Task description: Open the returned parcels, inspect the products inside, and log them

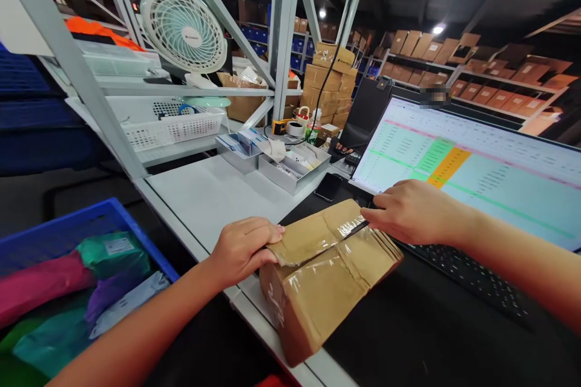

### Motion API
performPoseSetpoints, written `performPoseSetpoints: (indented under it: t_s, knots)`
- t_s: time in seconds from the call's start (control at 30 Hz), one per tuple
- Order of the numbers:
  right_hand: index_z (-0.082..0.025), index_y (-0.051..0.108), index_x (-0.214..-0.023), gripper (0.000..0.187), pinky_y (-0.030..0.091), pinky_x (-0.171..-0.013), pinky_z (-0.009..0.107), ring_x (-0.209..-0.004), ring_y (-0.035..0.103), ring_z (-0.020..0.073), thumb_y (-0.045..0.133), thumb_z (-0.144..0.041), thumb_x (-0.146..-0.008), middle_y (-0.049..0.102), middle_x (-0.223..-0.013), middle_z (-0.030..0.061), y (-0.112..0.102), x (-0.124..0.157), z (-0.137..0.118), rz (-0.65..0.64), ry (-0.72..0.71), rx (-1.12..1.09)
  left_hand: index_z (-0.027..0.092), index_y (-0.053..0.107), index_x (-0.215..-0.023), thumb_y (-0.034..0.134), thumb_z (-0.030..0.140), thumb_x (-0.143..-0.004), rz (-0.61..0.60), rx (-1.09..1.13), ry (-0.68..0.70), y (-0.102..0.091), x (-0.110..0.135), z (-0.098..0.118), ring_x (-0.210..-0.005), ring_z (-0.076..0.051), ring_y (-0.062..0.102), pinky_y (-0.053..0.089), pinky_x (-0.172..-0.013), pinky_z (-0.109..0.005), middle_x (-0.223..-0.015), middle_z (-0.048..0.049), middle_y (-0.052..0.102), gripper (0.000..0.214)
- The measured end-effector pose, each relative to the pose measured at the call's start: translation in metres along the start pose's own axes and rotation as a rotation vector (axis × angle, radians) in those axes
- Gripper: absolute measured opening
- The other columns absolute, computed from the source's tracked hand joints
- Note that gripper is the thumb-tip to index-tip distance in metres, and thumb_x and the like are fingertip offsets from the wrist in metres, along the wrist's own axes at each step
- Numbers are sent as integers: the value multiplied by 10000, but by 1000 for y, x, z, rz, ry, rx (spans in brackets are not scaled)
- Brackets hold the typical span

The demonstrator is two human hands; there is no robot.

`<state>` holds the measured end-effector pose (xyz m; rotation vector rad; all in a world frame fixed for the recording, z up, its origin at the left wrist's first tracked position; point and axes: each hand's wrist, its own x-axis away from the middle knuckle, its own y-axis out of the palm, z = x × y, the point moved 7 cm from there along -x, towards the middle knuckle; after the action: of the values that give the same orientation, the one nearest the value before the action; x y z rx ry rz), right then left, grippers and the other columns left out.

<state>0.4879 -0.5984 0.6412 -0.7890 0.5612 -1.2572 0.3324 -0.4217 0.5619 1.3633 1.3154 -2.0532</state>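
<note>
- Blue plastic crate (59, 242), lower left, just off the counter's front edge; green, pink and purple poly mailers (113, 257) packed inside.
- Left hand (242, 251): fingers curled closed, gripping a lifted flap at the left end of the cardboard parcel (331, 284).
- Parcel lies near the counter's front edge, partly over the dark desk surface, wrapped in clear tape, between both hands.
- Right hand (420, 211): fingers bent at the parcel's upper seam; thin dark strip (356, 228) runs from beneath them along the seam. Cannot tell whether it is held.
- White plastic basket (175, 127) and desk fan (184, 29) on shelving beyond the counter's far left corner.
- Two metal trays (290, 169) of papers at the counter's far edge; stacked cardboard boxes (329, 81) behind them.
- Smartphone (327, 186) lying just past the parcel.
- Far right: keyboard (463, 272) beneath the right forearm, monitor (467, 157) showing a spreadsheet.
</note>
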Motion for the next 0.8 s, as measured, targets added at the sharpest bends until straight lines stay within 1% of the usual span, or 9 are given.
performPoseSetpoints:
  t_s: [0.13, 0.23, 0.33, 0.47, 0.57, 0.63, 0.7, 0.73, 0.8]
  knots:
    - [-191, 593, -834, 242, 105, -586, 359, -524, 437, 130, 435, -263, -1004, 556, -630, 12, 13, 24, 21, -76, 64, 87, 194, 636, -934, 434, 479, -1022, 34, 32, -59, 1, 4, -8, -826, -165, 745, 564, -704, -235, -821, -54, 750, 360]
    - [-189, 609, -874, 258, 93, -592, 361, -526, 448, 132, 430, -306, -1019, 565, -644, 16, 28, 43, 34, -146, 109, 137, 205, 632, -909, 412, 478, -1028, 45, 22, -108, 2, 6, -11, -775, -158, 731, 548, -663, -240, -847, -49, 752, 371]
    - [-192, 628, -933, 285, 94, -590, 357, -542, 469, 134, 401, -328, -1038, 569, -657, 15, 36, 55, 39, -161, 143, 136, 206, 636, -902, 399, 487, -1032, 63, 12, -159, 2, 6, -11, -752, -148, 724, 536, -645, -234, -826, -42, 746, 390]
    - [-197, 643, -993, 327, 108, -582, 346, -546, 481, 136, 364, -357, -1054, 589, -682, 22, 44, 59, 42, -160, 185, 116, 207, 647, -894, 405, 515, -1023, 81, 15, -230, 2, 4, -11, -740, -142, 727, 535, -620, -221, -779, -31, 742, 413]
    - [-186, 655, -981, 345, 130, -577, 339, -555, 502, 142, 356, -344, -1051, 610, -698, 38, 53, 67, 49, -185, 230, 120, 213, 655, -854, 445, 492, -1017, 98, 25, -274, 2, 2, -13, -695, -136, 714, 524, -589, -218, -755, -16, 737, 385]
    - [-175, 668, -941, 328, 152, -574, 335, -564, 525, 151, 383, -307, -1033, 626, -698, 54, 65, 80, 56, -238, 278, 115, 214, 658, -809, 453, 494, -1011, 114, 30, -339, 1, 2, -18, -678, -143, 706, 517, -573, -228, -730, -13, 726, 402]
    - [-171, 688, -923, 317, 180, -568, 324, -570, 542, 164, 409, -293, -1009, 648, -701, 70, 79, 96, 60, -285, 363, 51, 214, 646, -746, 451, 513, -1002, 127, 36, -448, 0, 4, -28, -663, -152, 692, 508, -564, -238, -682, -7, 697, 439]
    - [-175, 697, -937, 327, 203, -566, 314, -585, 555, 172, 408, -312, -1004, 663, -720, 76, 84, 103, 61, -269, 440, -20, 214, 633, -717, 449, 525, -995, 132, 35, -510, 0, 6, -34, -646, -154, 677, 502, -560, -244, -664, -4, 683, 456]
    - [-187, 698, -971, 390, 267, -568, 294, -622, 567, 179, 373, -400, -1012, 673, -748, 67, 91, 115, 61, -117, 681, -293, 217, 597, -665, 446, 548, -976, 137, 26, -610, 0, 8, -45, -599, -155, 633, 485, -547, -258, -636, 0, 660, 478]
